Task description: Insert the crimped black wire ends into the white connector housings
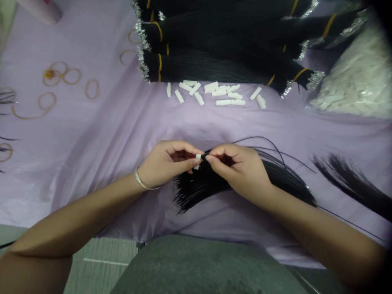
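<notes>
My left hand (173, 161) pinches a small white plastic connector (198, 157) between thumb and fingertips. Close against it, my right hand (237, 163) pinches the ends of thin black wires (206, 156) that run back under the hand. The wire tips meet the connector's right side; whether they sit inside it I cannot make out. Below both hands lies a loose bundle of black wires (202, 190) with small metal terminals at its left end, partly hidden by my right hand. Several white connectors (219, 92) lie scattered farther back.
Banded stacks of black wires (214, 49) with silvery ends fill the back. A clear bag of white pieces (361, 77) stands at back right. Rubber bands (72, 76) lie on the purple cloth (101, 159) at left. More black wires (352, 183) lie at right.
</notes>
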`<control>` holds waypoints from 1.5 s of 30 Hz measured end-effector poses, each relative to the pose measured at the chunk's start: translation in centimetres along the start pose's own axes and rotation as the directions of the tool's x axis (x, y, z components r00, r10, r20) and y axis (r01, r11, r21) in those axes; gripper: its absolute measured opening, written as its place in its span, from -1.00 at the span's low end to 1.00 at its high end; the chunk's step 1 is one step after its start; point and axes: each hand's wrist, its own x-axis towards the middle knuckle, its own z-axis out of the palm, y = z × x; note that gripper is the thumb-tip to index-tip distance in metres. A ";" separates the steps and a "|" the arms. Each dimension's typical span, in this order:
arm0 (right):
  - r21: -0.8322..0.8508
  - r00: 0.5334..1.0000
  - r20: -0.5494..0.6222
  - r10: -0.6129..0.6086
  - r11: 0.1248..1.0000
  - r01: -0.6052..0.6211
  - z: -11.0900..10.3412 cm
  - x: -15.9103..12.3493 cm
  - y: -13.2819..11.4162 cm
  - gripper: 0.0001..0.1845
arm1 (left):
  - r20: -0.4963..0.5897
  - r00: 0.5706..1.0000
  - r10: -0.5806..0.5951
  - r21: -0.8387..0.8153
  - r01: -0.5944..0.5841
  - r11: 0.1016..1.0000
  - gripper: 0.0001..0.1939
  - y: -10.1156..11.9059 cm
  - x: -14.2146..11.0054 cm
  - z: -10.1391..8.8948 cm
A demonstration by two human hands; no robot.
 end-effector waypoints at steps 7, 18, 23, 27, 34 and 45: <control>-0.069 0.998 0.014 -0.053 0.996 0.054 0.2 0.1 0.2 -0.82 | 0.005 1.000 -0.024 0.065 0.023 0.998 -0.87 0.1 0.0 0.2; -0.434 0.869 0.026 -0.494 0.778 0.455 -0.4 -1.8 -0.5 -0.81 | 0.029 0.994 0.102 -0.134 -0.097 0.986 -0.87 -0.7 0.6 -0.4; -0.276 0.671 0.556 -0.490 0.652 0.706 0.7 -2.5 -0.9 -0.84 | 0.023 0.993 0.116 -0.200 -0.109 0.974 -0.87 -0.8 0.7 -0.5; -0.284 0.646 0.628 -0.434 0.645 0.709 1.5 -2.2 -0.3 -0.83 | 0.023 0.994 0.108 -0.184 -0.102 0.978 -0.87 -0.9 0.7 -0.5; -0.044 0.717 0.493 -0.492 0.809 0.586 1.2 -1.7 0.1 -0.89 | 0.034 0.994 0.103 -0.186 -0.094 0.978 -0.86 -0.9 0.6 -0.6; -0.156 0.992 -0.077 -0.103 0.984 0.090 -0.3 -1.4 -0.3 -0.94 | 0.035 0.994 0.103 -0.193 -0.094 0.977 -0.84 -0.7 0.6 -0.3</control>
